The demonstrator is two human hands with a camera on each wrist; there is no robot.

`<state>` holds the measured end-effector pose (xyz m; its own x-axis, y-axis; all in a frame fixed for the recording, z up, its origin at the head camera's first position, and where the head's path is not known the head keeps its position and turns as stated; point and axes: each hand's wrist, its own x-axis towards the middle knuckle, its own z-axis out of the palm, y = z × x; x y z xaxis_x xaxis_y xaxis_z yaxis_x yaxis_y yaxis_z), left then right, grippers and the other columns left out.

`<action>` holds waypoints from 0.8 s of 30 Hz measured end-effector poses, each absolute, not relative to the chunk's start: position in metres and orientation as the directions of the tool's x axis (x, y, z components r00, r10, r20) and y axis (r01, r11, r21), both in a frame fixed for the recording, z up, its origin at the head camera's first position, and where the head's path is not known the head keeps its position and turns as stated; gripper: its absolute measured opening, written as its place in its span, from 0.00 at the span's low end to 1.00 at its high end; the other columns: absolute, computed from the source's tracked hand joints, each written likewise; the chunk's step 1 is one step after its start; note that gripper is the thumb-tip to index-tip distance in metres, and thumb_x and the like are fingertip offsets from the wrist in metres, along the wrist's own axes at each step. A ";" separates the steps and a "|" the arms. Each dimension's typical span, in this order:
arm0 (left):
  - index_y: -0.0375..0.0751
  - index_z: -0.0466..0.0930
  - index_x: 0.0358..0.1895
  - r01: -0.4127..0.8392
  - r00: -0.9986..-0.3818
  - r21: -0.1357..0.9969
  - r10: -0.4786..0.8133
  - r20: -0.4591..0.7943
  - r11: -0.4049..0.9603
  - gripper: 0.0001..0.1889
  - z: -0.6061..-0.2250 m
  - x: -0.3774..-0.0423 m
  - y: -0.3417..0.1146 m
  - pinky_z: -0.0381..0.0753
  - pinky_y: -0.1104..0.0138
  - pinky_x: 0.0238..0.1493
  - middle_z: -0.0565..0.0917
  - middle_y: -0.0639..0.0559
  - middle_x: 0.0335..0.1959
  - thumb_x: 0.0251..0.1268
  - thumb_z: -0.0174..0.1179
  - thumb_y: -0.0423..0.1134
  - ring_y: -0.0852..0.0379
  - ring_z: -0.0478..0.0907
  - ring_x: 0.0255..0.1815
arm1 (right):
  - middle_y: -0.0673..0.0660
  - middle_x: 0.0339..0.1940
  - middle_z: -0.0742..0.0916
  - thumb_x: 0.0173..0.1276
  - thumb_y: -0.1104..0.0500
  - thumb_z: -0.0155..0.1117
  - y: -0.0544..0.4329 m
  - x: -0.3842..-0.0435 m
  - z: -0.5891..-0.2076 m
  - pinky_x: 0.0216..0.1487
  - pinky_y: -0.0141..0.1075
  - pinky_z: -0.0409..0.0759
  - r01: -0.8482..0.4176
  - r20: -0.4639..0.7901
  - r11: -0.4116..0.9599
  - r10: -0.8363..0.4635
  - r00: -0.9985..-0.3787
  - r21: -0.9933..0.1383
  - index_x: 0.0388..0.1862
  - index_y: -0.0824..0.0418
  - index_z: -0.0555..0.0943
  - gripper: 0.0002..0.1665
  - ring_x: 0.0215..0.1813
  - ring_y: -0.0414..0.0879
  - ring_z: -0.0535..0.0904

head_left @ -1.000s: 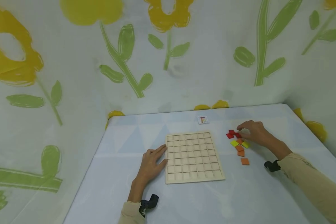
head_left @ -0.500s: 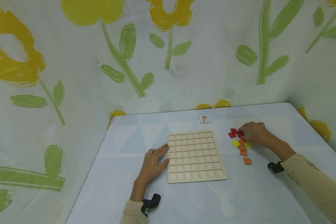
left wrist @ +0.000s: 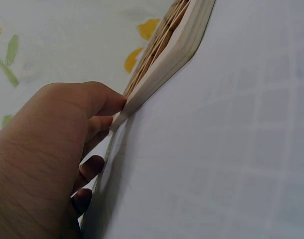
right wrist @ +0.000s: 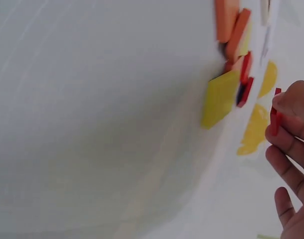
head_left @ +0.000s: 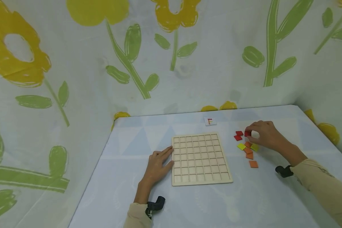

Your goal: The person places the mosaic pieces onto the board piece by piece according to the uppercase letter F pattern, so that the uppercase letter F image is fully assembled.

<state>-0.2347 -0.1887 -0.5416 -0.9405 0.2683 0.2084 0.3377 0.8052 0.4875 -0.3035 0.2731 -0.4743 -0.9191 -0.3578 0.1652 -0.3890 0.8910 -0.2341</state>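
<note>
Between thumb and fingers, my right hand [head_left: 265, 135] pinches a red square tile [head_left: 247, 133]; the right wrist view shows this red tile [right wrist: 275, 113] edge-on at the fingertips, lifted off the table. Two more red tiles [head_left: 238, 138] lie just left of that hand. Below it are two yellow tiles [head_left: 241, 146] and several orange tiles [head_left: 253, 164], some overlapping. My left hand [head_left: 156, 167] rests at the left edge of a square wooden grid board [head_left: 200, 160], fingers fairly straight. In the left wrist view its thumb and fingertips touch the board's side [left wrist: 167, 74].
A small card [head_left: 210, 121] with a coloured grid pattern lies behind the board. The white table [head_left: 125, 177] ends at a flower-printed backdrop [head_left: 205, 76] at the back and left. Black wrist cameras [head_left: 156, 203] sit on both wrists.
My right hand has picked the red tile up from beside the other red ones and raised it slightly. The left hand stays at the board's edge; the head view has shifted a little.
</note>
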 end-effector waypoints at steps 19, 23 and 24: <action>0.54 0.70 0.73 0.353 -0.934 0.467 0.280 0.220 0.810 0.29 -0.544 -0.235 -0.189 0.65 0.53 0.57 0.67 0.64 0.74 0.71 0.57 0.51 0.55 0.69 0.56 | 0.56 0.43 0.87 0.55 0.63 0.78 0.218 -0.291 -0.453 0.56 0.56 0.64 -0.571 0.302 0.777 -0.495 -0.815 -0.266 0.44 0.60 0.86 0.16 0.50 0.55 0.78; 0.54 0.71 0.73 0.352 -0.934 0.455 0.277 0.224 0.818 0.29 -0.542 -0.235 -0.189 0.66 0.53 0.57 0.68 0.64 0.74 0.70 0.57 0.51 0.55 0.70 0.56 | 0.55 0.42 0.88 0.54 0.64 0.78 0.204 -0.291 -0.451 0.54 0.55 0.65 -0.613 0.337 0.745 -0.525 -0.782 -0.261 0.42 0.60 0.87 0.15 0.49 0.54 0.78; 0.54 0.71 0.73 0.349 -0.935 0.453 0.275 0.223 0.820 0.29 -0.542 -0.235 -0.189 0.66 0.53 0.57 0.68 0.64 0.74 0.70 0.57 0.51 0.55 0.70 0.56 | 0.55 0.41 0.88 0.54 0.64 0.78 0.201 -0.291 -0.452 0.53 0.55 0.66 -0.629 0.353 0.734 -0.535 -0.768 -0.256 0.41 0.60 0.87 0.14 0.48 0.54 0.79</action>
<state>-0.2345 -0.1891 -0.5419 -0.9353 0.2751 0.2226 0.3491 0.8204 0.4528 -0.2910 0.2008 -0.4520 -0.7675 -0.5351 0.3530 -0.6292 0.7339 -0.2558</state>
